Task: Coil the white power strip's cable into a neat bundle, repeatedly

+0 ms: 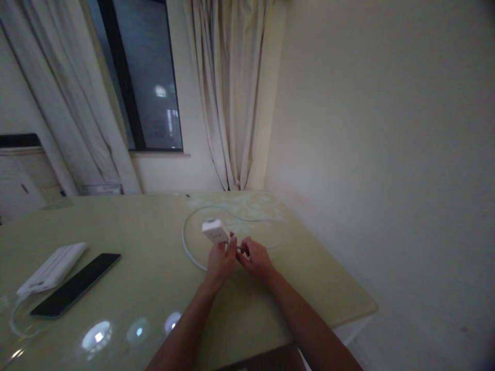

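Note:
My left hand [221,262] is closed around a small white power strip [215,231], held tilted above the table with dark slots on the face toward me. Close beside it on the right, my right hand [256,257] has its fingers pinched together on a thin piece of cable [240,248] between the two hands. The fingers hide most of that piece, including its end. Behind both hands a white cord [184,234] lies in a wide loop on the tabletop.
On the left of the glossy green table [150,247] lie a black phone [77,284] and a white power-bank-like block [53,268] with a white cable. A dark brown object [263,359] shows at the front edge. The wall borders the right; curtains [232,93] hang behind.

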The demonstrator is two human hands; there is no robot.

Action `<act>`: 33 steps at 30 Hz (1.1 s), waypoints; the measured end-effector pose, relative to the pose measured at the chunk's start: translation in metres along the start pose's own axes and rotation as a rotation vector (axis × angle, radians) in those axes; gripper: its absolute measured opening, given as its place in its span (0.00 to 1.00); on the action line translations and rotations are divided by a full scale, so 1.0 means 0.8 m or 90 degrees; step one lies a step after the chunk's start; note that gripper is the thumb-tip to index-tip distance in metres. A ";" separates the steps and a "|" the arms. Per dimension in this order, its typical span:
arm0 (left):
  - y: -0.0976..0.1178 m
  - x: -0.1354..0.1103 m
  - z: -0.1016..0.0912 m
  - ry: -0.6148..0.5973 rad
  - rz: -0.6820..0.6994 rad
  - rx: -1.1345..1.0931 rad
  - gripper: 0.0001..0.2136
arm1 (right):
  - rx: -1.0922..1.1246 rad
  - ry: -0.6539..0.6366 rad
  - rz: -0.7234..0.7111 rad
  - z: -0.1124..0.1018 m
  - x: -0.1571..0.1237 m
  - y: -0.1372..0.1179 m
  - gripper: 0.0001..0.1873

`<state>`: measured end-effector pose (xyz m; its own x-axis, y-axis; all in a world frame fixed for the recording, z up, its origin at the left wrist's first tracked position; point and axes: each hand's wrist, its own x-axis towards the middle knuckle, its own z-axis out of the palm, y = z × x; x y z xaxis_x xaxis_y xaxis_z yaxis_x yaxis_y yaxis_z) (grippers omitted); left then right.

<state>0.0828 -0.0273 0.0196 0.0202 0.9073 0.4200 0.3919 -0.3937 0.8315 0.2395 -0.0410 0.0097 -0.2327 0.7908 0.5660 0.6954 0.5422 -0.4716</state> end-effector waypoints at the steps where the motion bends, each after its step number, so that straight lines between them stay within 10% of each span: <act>1: 0.000 0.001 -0.004 0.015 -0.031 -0.037 0.21 | -0.026 -0.018 -0.065 0.000 -0.001 -0.003 0.13; 7: 0.005 -0.004 -0.017 0.030 -0.108 -0.234 0.31 | -0.113 0.034 -0.226 -0.004 -0.003 -0.019 0.11; 13: -0.002 -0.010 -0.012 0.025 -0.150 -0.255 0.37 | -0.146 0.162 -0.163 -0.003 -0.007 -0.031 0.12; 25: -0.004 -0.010 -0.018 -0.222 -0.161 -0.434 0.31 | -0.142 0.188 -0.049 0.014 -0.010 -0.036 0.19; 33: -0.004 -0.009 -0.002 -0.189 -0.207 -0.329 0.29 | -0.088 0.202 -0.033 0.011 -0.005 -0.007 0.09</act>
<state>0.0802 -0.0332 0.0146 0.2563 0.9646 0.0625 -0.0676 -0.0466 0.9966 0.2305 -0.0447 0.0037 -0.0632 0.6239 0.7789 0.7785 0.5192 -0.3526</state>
